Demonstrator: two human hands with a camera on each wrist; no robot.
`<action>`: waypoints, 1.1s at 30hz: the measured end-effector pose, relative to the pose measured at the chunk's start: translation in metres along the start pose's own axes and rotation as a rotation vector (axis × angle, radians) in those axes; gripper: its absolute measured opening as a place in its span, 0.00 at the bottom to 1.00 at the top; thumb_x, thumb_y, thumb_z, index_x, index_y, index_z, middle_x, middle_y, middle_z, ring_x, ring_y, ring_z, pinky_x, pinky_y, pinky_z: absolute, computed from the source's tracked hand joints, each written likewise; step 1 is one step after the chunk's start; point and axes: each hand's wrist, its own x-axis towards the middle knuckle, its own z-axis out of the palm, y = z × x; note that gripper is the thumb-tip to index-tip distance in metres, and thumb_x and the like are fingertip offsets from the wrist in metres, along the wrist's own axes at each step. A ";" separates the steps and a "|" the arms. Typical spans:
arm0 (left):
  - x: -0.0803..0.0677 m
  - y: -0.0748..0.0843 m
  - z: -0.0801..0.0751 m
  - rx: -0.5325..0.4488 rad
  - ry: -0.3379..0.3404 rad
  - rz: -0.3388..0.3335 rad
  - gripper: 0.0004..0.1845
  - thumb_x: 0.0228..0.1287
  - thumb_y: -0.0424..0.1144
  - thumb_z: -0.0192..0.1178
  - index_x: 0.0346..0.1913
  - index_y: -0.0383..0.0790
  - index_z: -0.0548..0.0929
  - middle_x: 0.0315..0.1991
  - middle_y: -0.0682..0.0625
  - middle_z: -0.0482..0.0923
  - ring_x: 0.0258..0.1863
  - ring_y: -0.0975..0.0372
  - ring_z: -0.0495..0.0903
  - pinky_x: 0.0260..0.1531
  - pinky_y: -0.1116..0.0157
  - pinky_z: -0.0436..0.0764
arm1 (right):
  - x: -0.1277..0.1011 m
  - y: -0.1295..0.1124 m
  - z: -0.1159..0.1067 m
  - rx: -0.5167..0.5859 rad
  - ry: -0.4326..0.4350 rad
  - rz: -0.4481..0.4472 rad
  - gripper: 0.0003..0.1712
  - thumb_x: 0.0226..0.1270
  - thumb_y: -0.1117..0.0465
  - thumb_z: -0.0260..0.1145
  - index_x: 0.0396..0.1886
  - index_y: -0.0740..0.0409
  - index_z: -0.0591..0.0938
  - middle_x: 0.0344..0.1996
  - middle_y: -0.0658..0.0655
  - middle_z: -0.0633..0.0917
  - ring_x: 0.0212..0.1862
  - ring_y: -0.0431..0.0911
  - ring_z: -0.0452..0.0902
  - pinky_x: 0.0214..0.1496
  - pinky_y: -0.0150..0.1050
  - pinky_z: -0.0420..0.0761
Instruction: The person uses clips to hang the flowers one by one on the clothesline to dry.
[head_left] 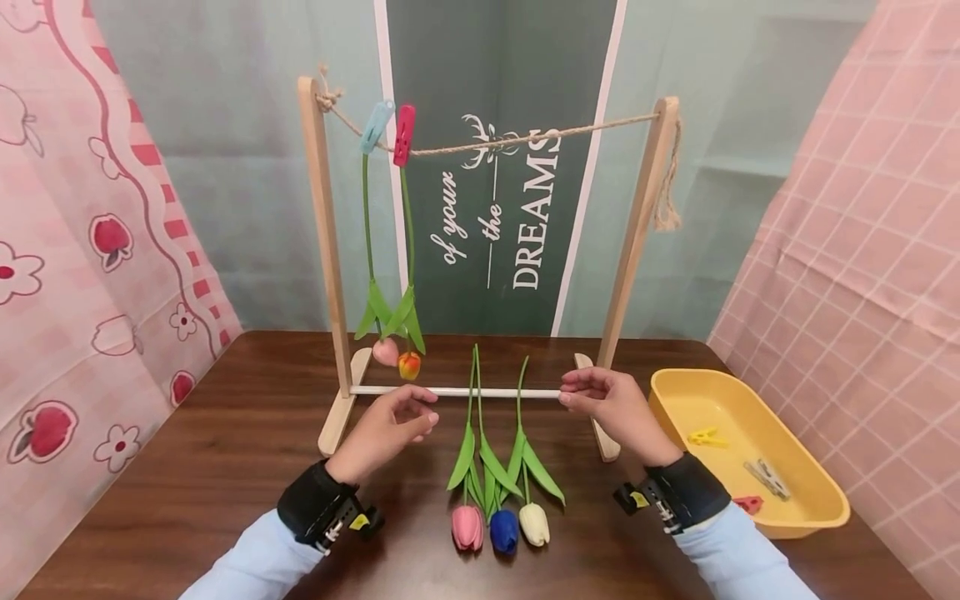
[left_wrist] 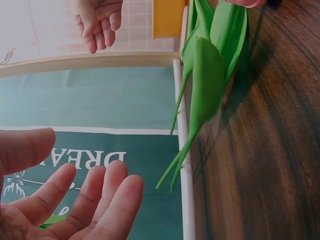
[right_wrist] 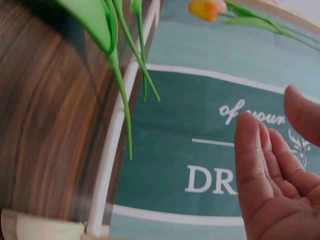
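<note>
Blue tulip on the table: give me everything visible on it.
The blue tulip is artificial, lying flat on the dark wood table, closed bud nearest the camera, thin green stem running back toward the rack's white crossbar. Long green leaves spread mid-stem. It lies between the pink tulip and the white tulip, buds close together. Neither hand touches it.

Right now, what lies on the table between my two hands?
In the head view, three tulips lie between the left hand and right hand, stems crossing the white rod.
</note>
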 end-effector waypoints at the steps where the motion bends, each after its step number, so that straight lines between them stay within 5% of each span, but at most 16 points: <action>1: -0.001 -0.001 0.000 -0.003 -0.002 -0.003 0.14 0.66 0.33 0.62 0.51 0.30 0.76 0.34 0.43 0.78 0.36 0.46 0.79 0.38 0.52 0.83 | -0.001 0.001 -0.002 0.005 0.004 0.003 0.19 0.62 0.63 0.71 0.48 0.71 0.80 0.41 0.63 0.85 0.40 0.52 0.84 0.43 0.40 0.84; 18: -0.001 -0.006 0.000 -0.003 -0.006 -0.034 0.15 0.67 0.34 0.61 0.52 0.30 0.76 0.37 0.37 0.79 0.39 0.44 0.79 0.38 0.57 0.82 | -0.015 -0.003 -0.063 -0.135 0.077 0.050 0.24 0.67 0.56 0.67 0.52 0.73 0.78 0.43 0.67 0.84 0.35 0.41 0.84 0.40 0.33 0.83; 29: 0.001 -0.011 0.002 -0.019 -0.010 -0.042 0.15 0.66 0.34 0.62 0.52 0.29 0.76 0.38 0.35 0.78 0.39 0.44 0.79 0.39 0.53 0.83 | -0.008 0.017 -0.121 -0.267 -0.050 0.281 0.35 0.72 0.50 0.61 0.54 0.83 0.71 0.42 0.71 0.83 0.41 0.54 0.83 0.40 0.42 0.85; 33: 0.000 -0.012 0.001 -0.022 -0.005 -0.052 0.15 0.66 0.34 0.62 0.52 0.29 0.76 0.39 0.34 0.78 0.39 0.43 0.79 0.40 0.53 0.83 | -0.006 0.030 -0.138 -0.294 -0.116 0.380 0.39 0.74 0.50 0.58 0.54 0.90 0.65 0.38 0.71 0.82 0.38 0.50 0.83 0.40 0.43 0.85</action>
